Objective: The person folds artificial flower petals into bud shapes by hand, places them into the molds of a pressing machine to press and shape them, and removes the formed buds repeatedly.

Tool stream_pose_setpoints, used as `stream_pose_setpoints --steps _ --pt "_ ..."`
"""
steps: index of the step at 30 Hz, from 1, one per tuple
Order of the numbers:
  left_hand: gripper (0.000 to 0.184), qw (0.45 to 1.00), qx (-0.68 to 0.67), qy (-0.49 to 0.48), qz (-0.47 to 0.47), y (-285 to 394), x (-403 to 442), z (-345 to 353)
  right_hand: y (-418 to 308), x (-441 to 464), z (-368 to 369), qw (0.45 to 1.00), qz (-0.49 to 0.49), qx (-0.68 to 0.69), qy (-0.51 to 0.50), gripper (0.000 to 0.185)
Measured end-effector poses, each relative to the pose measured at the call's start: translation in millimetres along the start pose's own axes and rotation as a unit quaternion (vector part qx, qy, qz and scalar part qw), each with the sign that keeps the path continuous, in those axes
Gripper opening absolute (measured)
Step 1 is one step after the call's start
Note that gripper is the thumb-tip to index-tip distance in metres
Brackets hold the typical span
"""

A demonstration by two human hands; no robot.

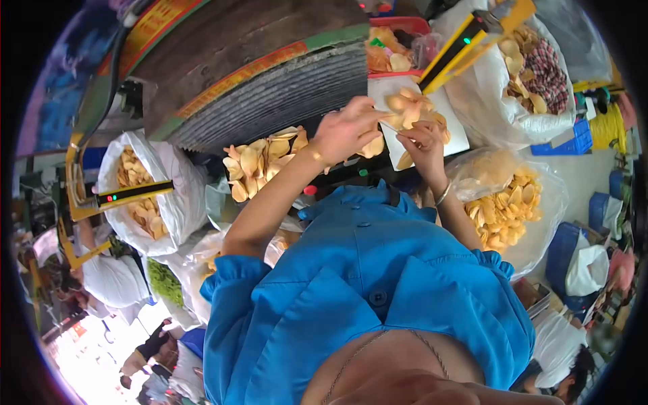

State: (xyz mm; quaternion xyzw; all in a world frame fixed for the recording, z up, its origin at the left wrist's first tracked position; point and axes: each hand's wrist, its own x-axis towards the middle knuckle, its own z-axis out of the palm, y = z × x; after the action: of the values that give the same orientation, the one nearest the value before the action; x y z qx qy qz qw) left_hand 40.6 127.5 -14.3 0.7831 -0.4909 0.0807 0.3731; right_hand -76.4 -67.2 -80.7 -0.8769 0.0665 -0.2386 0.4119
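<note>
My left hand (347, 128) reaches in front of the dark ribbed machine, its fingers drawn together towards a heap of thin tan oval pieces (408, 108). Close by on the right, my right hand (424, 140) pinches with thumb and fingertips. What sits between the fingers of either hand is too small to make out; a thin pale line shows between them. The heap lies on a white board (457, 137), partly behind my fingers. Below my left wrist, more tan pieces (260, 162) fill a dark tray along the machine.
The machine (270, 88) looms at upper left. Yellow bars with green lights (466, 42) (135, 194) stand on both sides. White sacks (476, 101) (179, 196) and a clear bag (547, 223) hold more pieces. A red basket (422, 25) is at the back. Other people (111, 280) are around.
</note>
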Motion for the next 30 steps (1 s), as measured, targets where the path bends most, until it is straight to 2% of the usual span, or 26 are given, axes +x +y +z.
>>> stream_pose_setpoints --steps 3,8,12,13,17,23,27,30 --pt "0.017 0.998 0.013 -0.063 0.022 -5 -6 49 -9 -25 2 0.999 0.008 -0.007 0.033 0.008" --pt "0.027 0.992 0.042 -0.117 0.024 -20 -16 97 8 -34 -17 0.994 -0.021 -0.085 0.058 0.013" --pt "0.031 0.996 0.059 0.036 0.051 -19 22 129 39 -11 -38 0.955 -0.122 -0.244 0.114 0.027" --pt "0.031 0.996 0.059 0.038 0.058 -25 31 143 54 -5 -37 0.954 -0.124 -0.247 0.12 0.027" --pt "0.034 0.999 0.024 -0.014 -0.036 -55 39 219 129 -9 -21 0.947 -0.008 -0.306 0.099 0.036" --pt "0.038 0.996 0.048 -0.043 -0.066 -63 48 213 125 -22 -39 0.972 0.047 -0.177 0.146 0.05" --pt "0.044 0.978 0.027 -0.184 -0.096 -80 67 226 151 -9 -42 0.983 -0.007 -0.18 0.028 0.057" --pt "0.043 0.979 0.042 -0.174 -0.096 -61 63 224 150 -18 -43 0.983 -0.018 -0.183 0.019 0.058"
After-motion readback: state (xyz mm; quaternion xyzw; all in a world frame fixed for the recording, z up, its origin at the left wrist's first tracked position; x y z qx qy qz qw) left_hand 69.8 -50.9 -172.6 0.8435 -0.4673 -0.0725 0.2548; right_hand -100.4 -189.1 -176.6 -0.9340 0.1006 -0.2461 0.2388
